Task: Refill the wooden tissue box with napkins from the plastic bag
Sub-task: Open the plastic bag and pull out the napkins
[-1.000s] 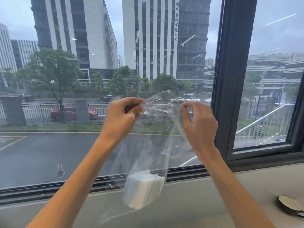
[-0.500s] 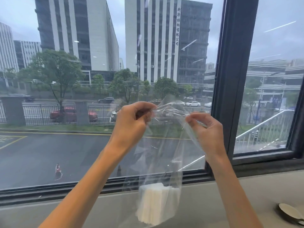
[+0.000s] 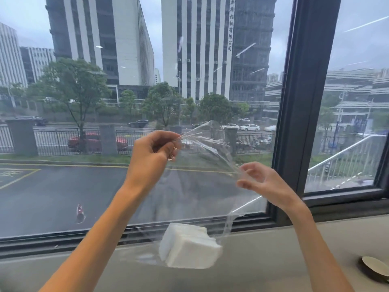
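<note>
I hold a clear plastic bag point(image 3: 202, 186) up in front of the window. My left hand point(image 3: 151, 157) pinches the bag's top edge at the upper left. My right hand point(image 3: 263, 182) pinches the opposite edge, lower and to the right, so the mouth is stretched between them. A white stack of napkins point(image 3: 189, 247) lies in the bottom of the bag, level with the sill. The wooden tissue box is not in view.
A grey window sill point(image 3: 263, 260) runs across the bottom. A dark window frame post point(image 3: 301, 102) stands right of my hands. A small round dish point(image 3: 376, 268) sits on the sill at the far right.
My right hand has dropped and moved right, pulling the bag's mouth wider. The napkin stack has swung and tilted at the bottom of the bag.
</note>
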`<state>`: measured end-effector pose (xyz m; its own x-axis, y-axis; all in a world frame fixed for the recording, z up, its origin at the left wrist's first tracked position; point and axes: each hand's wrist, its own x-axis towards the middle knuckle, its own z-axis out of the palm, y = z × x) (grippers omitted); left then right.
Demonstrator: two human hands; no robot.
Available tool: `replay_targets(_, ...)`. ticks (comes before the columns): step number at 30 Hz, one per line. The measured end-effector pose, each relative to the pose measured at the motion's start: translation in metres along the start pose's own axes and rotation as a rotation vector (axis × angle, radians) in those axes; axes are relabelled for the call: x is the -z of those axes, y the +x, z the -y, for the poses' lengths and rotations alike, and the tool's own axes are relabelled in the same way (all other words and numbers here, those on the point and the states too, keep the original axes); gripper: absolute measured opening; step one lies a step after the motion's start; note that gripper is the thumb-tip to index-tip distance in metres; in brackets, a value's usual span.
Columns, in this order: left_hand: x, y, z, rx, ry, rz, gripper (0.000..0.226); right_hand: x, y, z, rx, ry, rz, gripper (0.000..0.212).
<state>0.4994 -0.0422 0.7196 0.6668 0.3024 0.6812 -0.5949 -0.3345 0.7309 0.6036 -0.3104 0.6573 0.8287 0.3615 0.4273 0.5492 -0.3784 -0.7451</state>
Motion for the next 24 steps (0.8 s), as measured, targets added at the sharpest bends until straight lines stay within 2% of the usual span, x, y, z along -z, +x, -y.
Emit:
replay_targets(3, 0.01, 0.006, 0.003, 0.043, 0.001, -0.083, 0.034, -0.018, 0.005, -0.014, -0.05, 0.303, 0.072, 0.079)
replay_targets(6, 0.023, 0.011, -0.002, 0.04, 0.029, -0.114, 0.032, -0.064, 0.01, -0.029, -0.195, 0.887, 0.157, 0.11)
replay_targets(7, 0.03, 0.012, -0.004, 0.034, 0.044, -0.125, 0.031, -0.081, 0.013, -0.03, -0.219, 1.036, 0.211, 0.113)
replay_targets(8, 0.037, 0.013, -0.007, 0.029, 0.065, -0.146, 0.03, -0.096, 0.016, -0.025, -0.22, 1.114, 0.256, 0.109)
replay_targets(10, 0.057, 0.014, -0.012, 0.015, 0.136, -0.232, 0.027, -0.121, 0.023, 0.002, -0.175, 1.156, 0.294, 0.084)
replay_targets(11, 0.068, 0.013, -0.014, -0.029, 0.263, -0.303, 0.027, -0.128, 0.028, 0.018, -0.146, 1.158, 0.284, 0.072)
replay_targets(12, 0.079, 0.012, -0.016, -0.139, 0.488, -0.404, 0.036, -0.133, 0.033, 0.037, -0.106, 1.145, 0.263, 0.061)
replay_targets(14, 0.096, 0.007, -0.02, -0.577, 1.052, -0.577, 0.059, -0.139, 0.041, 0.076, -0.01, 1.058, 0.249, 0.043)
replay_targets(15, 0.102, 0.006, -0.019, -0.833, 1.261, -0.54, 0.061, -0.141, 0.043, 0.095, 0.037, 1.007, 0.261, 0.033)
replay_targets(16, 0.108, 0.005, -0.015, -1.011, 1.398, -0.421, 0.057, -0.142, 0.044, 0.112, 0.088, 0.968, 0.275, 0.025)
replay_targets(17, 0.112, 0.005, -0.012, -1.091, 1.474, -0.298, 0.051, -0.144, 0.045, 0.127, 0.132, 0.931, 0.277, 0.019)
replay_targets(19, 0.127, 0.009, -0.009, -1.025, 1.506, -0.139, 0.039, -0.143, 0.046, 0.148, 0.211, 0.858, 0.257, 0.015)
replay_targets(21, 0.143, 0.014, -0.01, -0.881, 1.425, -0.115, 0.026, -0.136, 0.045, 0.158, 0.253, 0.817, 0.229, 0.014)
replay_targets(24, 0.154, 0.021, -0.013, -0.761, 1.253, 0.03, 0.036, -0.118, 0.046, 0.154, 0.248, 0.781, 0.201, 0.015)
